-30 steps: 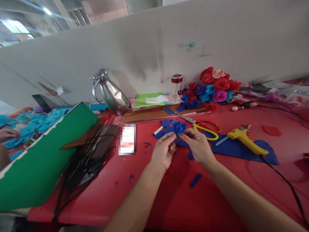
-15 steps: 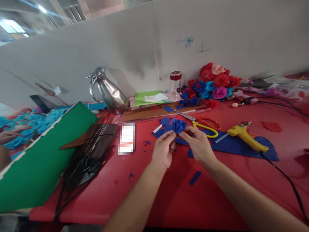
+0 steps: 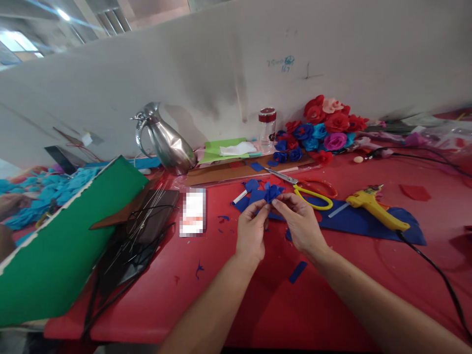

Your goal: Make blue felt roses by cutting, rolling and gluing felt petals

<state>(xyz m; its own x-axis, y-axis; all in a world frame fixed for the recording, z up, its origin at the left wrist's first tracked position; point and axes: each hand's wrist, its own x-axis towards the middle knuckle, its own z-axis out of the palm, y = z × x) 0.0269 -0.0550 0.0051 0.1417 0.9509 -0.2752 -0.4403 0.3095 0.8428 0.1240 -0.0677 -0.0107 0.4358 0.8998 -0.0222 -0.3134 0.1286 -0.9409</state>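
Both my hands pinch a small blue craft flower (image 3: 273, 191) between thumbs and fingertips, just above the table. My left hand (image 3: 252, 226) grips its lower left side, and my right hand (image 3: 300, 221) its lower right. The fingers partly cover the flower's base. Beneath and behind it lie blue foam or paper sheets (image 3: 342, 222) and small blue cut pieces. Scissors (image 3: 313, 196) with yellow and orange handles rest right behind my right hand. Farther right, a yellow glue gun (image 3: 378, 209) lies on the blue sheet.
A steel jug (image 3: 167, 140) and a red-lidded glass bottle (image 3: 267, 129) stand near the wall. Several finished flowers (image 3: 330, 125) are heaped at the back right. Left are a phone (image 3: 192, 212), wires on a dark folder (image 3: 162, 216), a green board (image 3: 73, 246) and another person's hand (image 3: 5, 238).
The flower has tipped in my fingers, so its petals face differently. Both hands stay nearly in place. The other person's hand at the far left has drawn back.
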